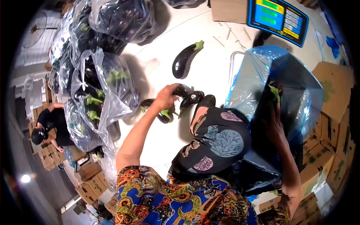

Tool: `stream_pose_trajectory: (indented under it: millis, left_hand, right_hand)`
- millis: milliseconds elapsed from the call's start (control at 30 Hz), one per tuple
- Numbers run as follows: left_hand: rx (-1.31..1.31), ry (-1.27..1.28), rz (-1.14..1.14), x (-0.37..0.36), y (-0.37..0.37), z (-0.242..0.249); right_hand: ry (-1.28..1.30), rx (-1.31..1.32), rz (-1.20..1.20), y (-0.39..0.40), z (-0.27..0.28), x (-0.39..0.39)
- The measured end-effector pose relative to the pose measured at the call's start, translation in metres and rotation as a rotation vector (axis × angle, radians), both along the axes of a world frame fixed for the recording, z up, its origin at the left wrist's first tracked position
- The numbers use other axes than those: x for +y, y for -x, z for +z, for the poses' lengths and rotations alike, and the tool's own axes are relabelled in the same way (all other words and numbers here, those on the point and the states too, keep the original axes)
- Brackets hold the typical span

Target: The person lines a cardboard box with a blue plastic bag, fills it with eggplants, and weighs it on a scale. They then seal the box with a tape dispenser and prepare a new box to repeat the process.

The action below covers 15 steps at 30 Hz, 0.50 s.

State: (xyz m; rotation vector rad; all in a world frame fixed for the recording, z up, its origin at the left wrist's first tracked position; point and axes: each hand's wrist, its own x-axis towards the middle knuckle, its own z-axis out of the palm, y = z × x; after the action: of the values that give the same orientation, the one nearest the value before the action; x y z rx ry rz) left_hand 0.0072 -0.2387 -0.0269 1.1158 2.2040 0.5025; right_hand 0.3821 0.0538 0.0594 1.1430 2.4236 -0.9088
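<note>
On desk [210, 75], left hand [165, 96] grips eggplant [182, 90]; right hand [275, 122] clasps another eggplant [275, 91] inside blue bag [300, 90]. Likely firm, glossy-slick, bruisable: grasp mid-body, not stem.

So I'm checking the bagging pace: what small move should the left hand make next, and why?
Probably lift the eggplant under the left hand toward the blue bag. The right hand is already inside that bag with an eggplant, and more lie loose on the table.

A worker's bare arms emerge from short sleeves [138, 180] brightly patterned in blue, orange, red and yellow.
</note>
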Motion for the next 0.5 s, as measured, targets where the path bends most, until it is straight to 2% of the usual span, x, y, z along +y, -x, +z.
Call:
stream_pose_trajectory:
  millis: [33,100,200,300,367,400,500]
  left_hand:
    - [0.022,0.013,-0.088,-0.025,-0.011,-0.023]
    - [-0.039,0.164,0.062,-0.04,-0.052,-0.048]
    - [0.116,0.073,0.162,-0.033,-0.09,-0.086]
    - [0.22,0.188,0.256,-0.01,-0.098,-0.1]
    - [0.135,0.154,0.335,-0.004,-0.107,-0.1]
    - [0.175,0.1,0.392,-0.003,-0.109,-0.099]
    - [-0.636,-0.159,0.708,-0.009,-0.096,-0.089]
  right_hand:
    - [-0.019,0.004,0.017,-0.001,0.004,0.0]
    - [-0.07,0.01,0.047,-0.005,0.007,-0.001]
    - [-0.107,-0.029,0.107,-0.012,0.008,-0.003]
    - [-0.062,-0.089,0.163,-0.009,0.024,-0.001]
    - [-0.02,-0.05,0.169,-0.001,0.039,-0.007]
    - [-0.02,-0.042,0.187,-0.002,0.04,-0.006]
    - [-0.006,-0.028,0.203,-0.006,0.043,-0.007]
